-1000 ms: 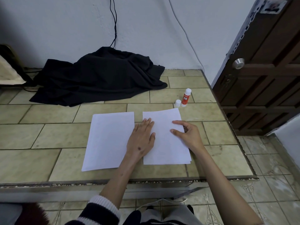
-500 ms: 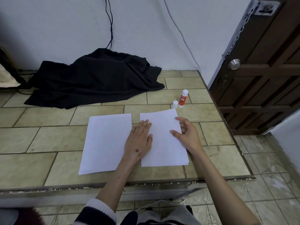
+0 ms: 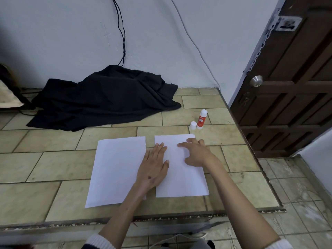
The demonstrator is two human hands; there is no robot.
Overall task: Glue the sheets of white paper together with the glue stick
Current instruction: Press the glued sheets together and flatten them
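Two white paper sheets lie side by side on the tiled counter: a left sheet and a right stack of sheets. My left hand rests flat across the gap, palm down on both. My right hand lies on the upper part of the right stack, fingers spread, holding nothing. A red and white glue stick stands upright beyond the right stack, uncapped, with its white cap beside it.
A heap of black cloth lies at the back of the counter against the wall, with cables hanging above. The counter's right edge drops to a tiled floor beside a brown door. The front edge runs below my forearms.
My right hand slid left from the right stack's edge onto its upper surface, fingers now spread flat. The left hand stayed in place. The camera view shifted slightly.
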